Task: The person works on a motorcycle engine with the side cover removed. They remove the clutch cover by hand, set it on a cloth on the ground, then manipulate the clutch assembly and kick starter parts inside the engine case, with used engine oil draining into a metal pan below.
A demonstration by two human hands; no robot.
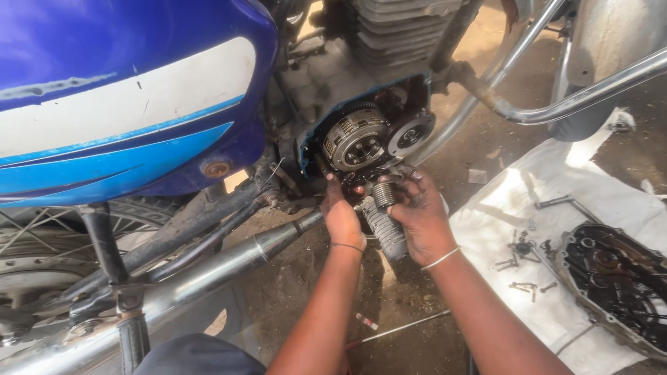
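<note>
A motorcycle's engine is open on its side, showing a round clutch assembly (pixel 355 141) and a smaller gear (pixel 410 132). My left hand (pixel 340 215) reaches under the clutch, fingers pressed into the lower casing. My right hand (pixel 415 212) is beside it, fingertips holding a small dark part just below the clutch. A ribbed rubber footpeg (pixel 384 222) sticks out between my two hands. What my left fingers hold is hidden.
The blue and white fuel tank (pixel 125 97) fills the upper left. A chrome exhaust pipe (pixel 208 271) runs below it. On the right, a white cloth (pixel 514 222) carries several bolts (pixel 517 260) and the removed engine cover (pixel 615 278). A thin rod (pixel 399 328) lies on the dirt.
</note>
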